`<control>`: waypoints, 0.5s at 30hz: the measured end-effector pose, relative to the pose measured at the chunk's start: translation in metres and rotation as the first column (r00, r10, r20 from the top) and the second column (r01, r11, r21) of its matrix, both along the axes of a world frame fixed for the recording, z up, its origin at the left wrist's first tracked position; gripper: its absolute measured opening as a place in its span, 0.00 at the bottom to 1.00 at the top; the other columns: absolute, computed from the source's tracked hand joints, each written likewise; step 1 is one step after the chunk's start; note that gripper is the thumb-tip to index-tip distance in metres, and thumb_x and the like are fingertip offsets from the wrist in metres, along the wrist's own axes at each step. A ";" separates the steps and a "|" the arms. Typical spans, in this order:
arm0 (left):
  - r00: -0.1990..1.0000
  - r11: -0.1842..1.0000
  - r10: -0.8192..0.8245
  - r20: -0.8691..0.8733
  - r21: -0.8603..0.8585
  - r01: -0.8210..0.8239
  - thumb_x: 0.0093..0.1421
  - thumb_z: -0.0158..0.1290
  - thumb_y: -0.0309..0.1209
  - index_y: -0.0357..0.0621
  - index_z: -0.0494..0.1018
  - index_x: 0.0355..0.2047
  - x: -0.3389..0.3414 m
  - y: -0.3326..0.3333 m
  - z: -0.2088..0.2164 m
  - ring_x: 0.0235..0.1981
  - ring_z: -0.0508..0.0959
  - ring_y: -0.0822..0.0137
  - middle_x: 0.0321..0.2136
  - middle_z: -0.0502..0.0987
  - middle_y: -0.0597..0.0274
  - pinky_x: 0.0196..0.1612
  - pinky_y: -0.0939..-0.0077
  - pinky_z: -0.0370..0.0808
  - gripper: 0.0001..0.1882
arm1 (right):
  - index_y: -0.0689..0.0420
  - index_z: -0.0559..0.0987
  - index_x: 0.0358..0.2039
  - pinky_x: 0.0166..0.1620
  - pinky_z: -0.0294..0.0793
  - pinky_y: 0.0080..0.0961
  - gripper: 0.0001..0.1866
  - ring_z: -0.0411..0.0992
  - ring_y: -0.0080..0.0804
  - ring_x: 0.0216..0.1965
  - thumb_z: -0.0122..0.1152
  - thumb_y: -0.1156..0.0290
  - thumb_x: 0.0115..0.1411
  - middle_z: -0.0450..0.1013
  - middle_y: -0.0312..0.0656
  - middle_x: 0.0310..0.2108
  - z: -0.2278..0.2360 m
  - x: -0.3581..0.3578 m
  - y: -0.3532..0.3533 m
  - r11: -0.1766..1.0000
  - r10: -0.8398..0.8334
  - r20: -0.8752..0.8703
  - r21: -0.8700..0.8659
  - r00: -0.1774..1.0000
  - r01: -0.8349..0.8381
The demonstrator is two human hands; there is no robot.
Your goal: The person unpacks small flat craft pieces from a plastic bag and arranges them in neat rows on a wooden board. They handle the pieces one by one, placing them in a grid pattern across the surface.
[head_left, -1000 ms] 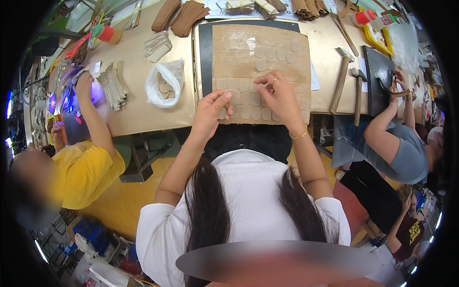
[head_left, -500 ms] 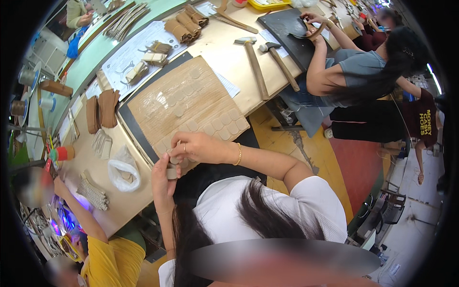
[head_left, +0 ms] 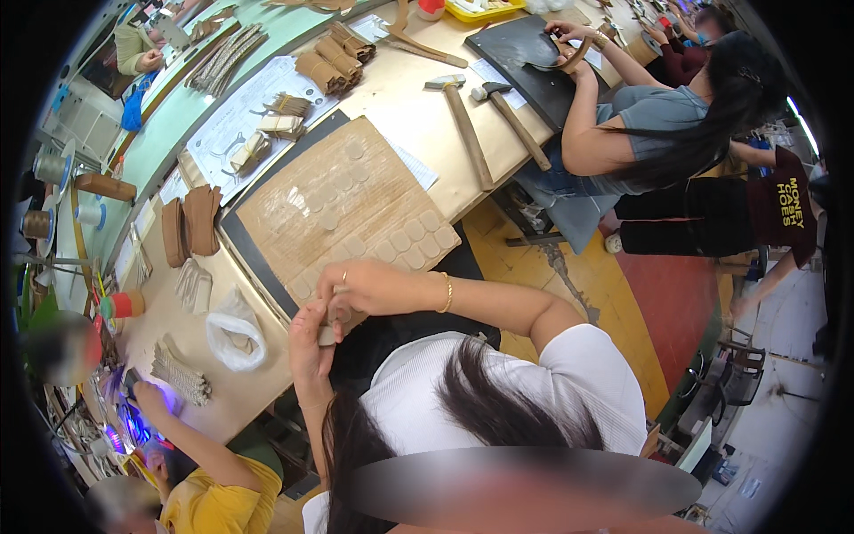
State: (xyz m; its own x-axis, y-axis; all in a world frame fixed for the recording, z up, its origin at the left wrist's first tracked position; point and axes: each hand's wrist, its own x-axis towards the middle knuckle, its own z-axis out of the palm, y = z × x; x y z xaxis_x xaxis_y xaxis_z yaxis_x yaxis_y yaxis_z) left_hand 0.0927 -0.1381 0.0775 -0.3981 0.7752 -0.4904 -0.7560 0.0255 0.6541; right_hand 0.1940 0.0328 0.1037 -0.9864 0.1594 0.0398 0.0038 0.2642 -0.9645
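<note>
A brown cardboard sheet (head_left: 382, 182) lies before me on a dark board, with rows of small beige rounded tabs (head_left: 401, 242) on it. At the sheet's near edge my two hands meet. My left hand (head_left: 310, 343) is closed around a small beige tab (head_left: 327, 335), which shows between its fingers. My right hand (head_left: 374, 287), wearing a ring and a bracelet, reaches over the sheet's lower edge. Its fingers are bent together against the left fingertips. Whatever lies between them is hidden.
A plastic bag (head_left: 236, 334), a braided bundle (head_left: 181, 371) and brown leather strips (head_left: 191, 222) lie left. Two hammers (head_left: 461, 125) rest at the right. Bundled brown pieces (head_left: 334, 60) lie beyond the cardboard. Co-workers sit on both sides, one in yellow (head_left: 218, 494), one in grey-blue (head_left: 640, 133).
My hands have come closer together, and less of the beige tab shows in my left hand. The yellow-sleeved co-worker's hand has moved back from the red-and-green container. The view has shifted slightly.
</note>
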 end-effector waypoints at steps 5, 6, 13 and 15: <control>0.992 0.987 0.080 -0.095 -0.129 -0.092 0.63 0.51 0.29 0.40 0.68 0.33 -0.006 -0.001 -0.003 0.19 0.73 0.73 0.30 0.78 0.51 0.21 0.80 0.70 0.06 | 0.61 0.74 0.37 0.39 0.74 0.21 0.05 0.76 0.22 0.35 0.55 0.75 0.61 0.75 0.37 0.32 -0.008 0.007 0.035 0.936 -0.254 0.099 -0.225 0.962 0.270; 0.991 0.985 0.091 -0.097 -0.135 -0.104 0.63 0.50 0.29 0.40 0.68 0.33 -0.007 -0.002 -0.003 0.20 0.73 0.73 0.31 0.78 0.51 0.22 0.80 0.70 0.06 | 0.61 0.75 0.38 0.38 0.74 0.20 0.06 0.76 0.21 0.34 0.56 0.75 0.61 0.75 0.36 0.31 -0.010 0.008 0.045 0.942 -0.284 0.083 -0.161 0.955 0.294; 0.982 0.982 0.168 -0.084 -0.073 -0.175 0.62 0.53 0.30 0.43 0.69 0.34 0.000 -0.001 -0.001 0.21 0.73 0.73 0.26 0.75 0.60 0.22 0.82 0.68 0.05 | 0.62 0.78 0.41 0.33 0.73 0.20 0.11 0.75 0.22 0.28 0.61 0.74 0.57 0.76 0.38 0.27 -0.021 0.009 0.072 0.942 -0.309 0.328 0.239 0.893 0.238; 0.984 0.984 0.167 -0.055 -0.060 -0.171 0.62 0.54 0.29 0.43 0.69 0.34 0.002 -0.002 0.000 0.21 0.72 0.74 0.24 0.73 0.63 0.23 0.83 0.68 0.05 | 0.62 0.78 0.41 0.32 0.73 0.21 0.12 0.74 0.23 0.25 0.61 0.74 0.57 0.77 0.40 0.26 -0.024 0.005 0.070 0.915 -0.325 0.294 0.338 0.899 0.221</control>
State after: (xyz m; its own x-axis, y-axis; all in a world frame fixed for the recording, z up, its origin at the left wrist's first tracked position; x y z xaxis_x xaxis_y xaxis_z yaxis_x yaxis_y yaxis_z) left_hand 0.0945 -0.1402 0.0773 -0.5459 0.6623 -0.5132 -0.7196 -0.0568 0.6920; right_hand 0.1988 0.1024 0.0793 -0.8665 0.4572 -0.2003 0.4270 0.4710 -0.7719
